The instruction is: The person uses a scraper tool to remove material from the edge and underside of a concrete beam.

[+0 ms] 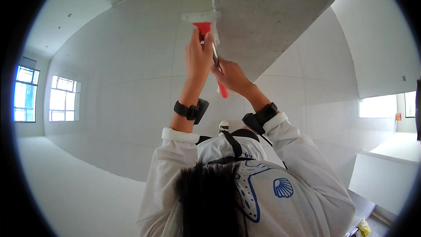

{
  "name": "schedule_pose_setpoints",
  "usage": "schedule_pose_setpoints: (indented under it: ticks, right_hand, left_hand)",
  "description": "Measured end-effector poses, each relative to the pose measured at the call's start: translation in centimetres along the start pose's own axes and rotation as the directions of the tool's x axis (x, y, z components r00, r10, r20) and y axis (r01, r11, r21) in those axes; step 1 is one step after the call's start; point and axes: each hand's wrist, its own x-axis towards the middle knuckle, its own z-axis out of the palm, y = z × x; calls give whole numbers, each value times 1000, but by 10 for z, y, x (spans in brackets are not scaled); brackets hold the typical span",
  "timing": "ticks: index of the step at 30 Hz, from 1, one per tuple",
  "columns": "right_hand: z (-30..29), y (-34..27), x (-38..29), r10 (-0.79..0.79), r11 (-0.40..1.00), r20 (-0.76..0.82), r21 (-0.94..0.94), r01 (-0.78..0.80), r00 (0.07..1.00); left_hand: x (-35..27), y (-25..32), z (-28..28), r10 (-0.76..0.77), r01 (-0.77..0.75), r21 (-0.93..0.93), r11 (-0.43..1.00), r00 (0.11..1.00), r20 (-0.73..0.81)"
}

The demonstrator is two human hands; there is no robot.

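Note:
My left hand [199, 47] grips a small red scraper [203, 27], its wide edge close to the white roller head. The white paint roller [201, 16] lies across the edge of a grey concrete surface [256, 23], looking slightly blurred. My right hand [232, 74] is closed around the roller's frame, a metal rod [215, 55] that runs up past my left hand. The red handle end [223, 90] sticks out below my right hand. White coating marks the edge of the concrete beside the roller.
Large pale floor tiles [144, 105] stretch around me, and my shoe [224, 125] shows on them. A white block-like structure [378, 177] stands at the lower right, with a yellow bag [364, 227] near it. Windows [64, 98] show at the left.

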Motion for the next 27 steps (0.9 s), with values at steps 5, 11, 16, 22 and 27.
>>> schedule_pose_setpoints:
  ticks: [5, 11, 16, 22, 27]
  right_hand:
    - [-18, -17, 3, 39, 999, -44, 28, -38, 998]
    - [-33, -37, -2, 47, 994, -87, 107, -38, 995]
    - [-10, -10, -5, 112, 893, -62, 444, -73, 992]
    - [-13, -19, -8, 177, 800, 63, 573, -180, 982]
    - [-12, -21, -8, 183, 877, -70, 462, -131, 981]
  left_hand:
    - [6, 23, -6, 155, -163, -66, 984, 981, -112]
    - [9, 50, -19, 184, -203, -137, 970, 973, -143]
    - [4, 46, -11, 66, -71, -81, 994, 996, -60]
    - [6, 50, -15, 54, -51, -189, 981, 999, 7]
    - [6, 40, -10, 63, -67, -230, 971, 998, -28]
